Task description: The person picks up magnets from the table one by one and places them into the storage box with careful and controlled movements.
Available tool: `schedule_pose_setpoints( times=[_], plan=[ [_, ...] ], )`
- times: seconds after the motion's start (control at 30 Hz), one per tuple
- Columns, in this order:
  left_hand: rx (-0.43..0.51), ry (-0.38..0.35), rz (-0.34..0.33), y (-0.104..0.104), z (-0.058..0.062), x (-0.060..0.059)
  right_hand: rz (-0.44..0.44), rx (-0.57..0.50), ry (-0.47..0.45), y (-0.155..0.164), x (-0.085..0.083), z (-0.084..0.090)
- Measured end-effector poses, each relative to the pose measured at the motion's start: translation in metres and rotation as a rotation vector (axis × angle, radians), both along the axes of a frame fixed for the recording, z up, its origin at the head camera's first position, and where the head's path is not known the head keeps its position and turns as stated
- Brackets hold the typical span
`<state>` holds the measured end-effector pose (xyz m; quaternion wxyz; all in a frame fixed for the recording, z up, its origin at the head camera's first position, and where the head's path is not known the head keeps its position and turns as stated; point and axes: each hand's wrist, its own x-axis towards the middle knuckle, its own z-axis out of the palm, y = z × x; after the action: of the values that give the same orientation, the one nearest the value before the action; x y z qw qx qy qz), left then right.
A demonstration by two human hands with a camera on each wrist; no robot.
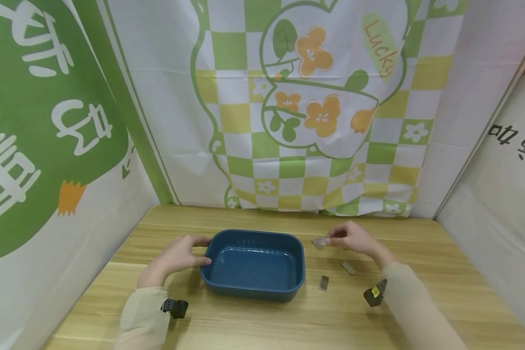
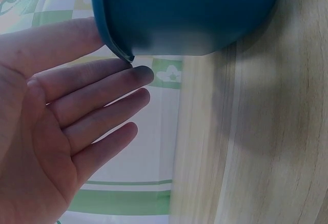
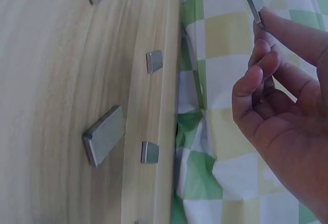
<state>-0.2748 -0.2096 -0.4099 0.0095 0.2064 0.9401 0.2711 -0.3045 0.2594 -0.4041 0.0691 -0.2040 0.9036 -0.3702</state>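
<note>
The left hand [image 1: 179, 256] rests flat-fingered against the left rim of the blue tub [image 1: 254, 289], holding nothing, fingers straight. The right hand [image 1: 352, 239] pinches a small metal plate [image 1: 320, 242] by its end, lifted just right of the tub's far right corner. Two more plates [image 1: 349, 268] lie on the wooden table [image 1: 442, 272], one [image 1: 323, 283] near the tub's right wall. Bare wood runs open toward the front edge.

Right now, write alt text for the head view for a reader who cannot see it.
A person's left hand rests on the rim of a blue tub on a wooden table, while the right hand pinches a small metal plate beside it. Two more plates lie nearby.
</note>
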Motion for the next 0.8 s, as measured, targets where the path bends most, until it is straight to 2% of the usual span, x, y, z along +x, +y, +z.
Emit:
schedule_pose_setpoints(
  times=[0.17, 0.43, 0.8],
  plan=[
    [0.005, -0.009, 0.0, -0.001, -0.001, 0.0, 0.019, 0.019, -0.005, -0.008, -0.005, 0.002],
    [0.007, -0.013, 0.005, -0.001, -0.001, 0.0, 0.068, 0.055, 0.039, -0.022, -0.01, 0.007],
    [0.004, 0.01, -0.011, -0.002, 0.0, 0.0, 0.098, 0.035, 0.008, -0.037, -0.014, 0.013]
  ],
)
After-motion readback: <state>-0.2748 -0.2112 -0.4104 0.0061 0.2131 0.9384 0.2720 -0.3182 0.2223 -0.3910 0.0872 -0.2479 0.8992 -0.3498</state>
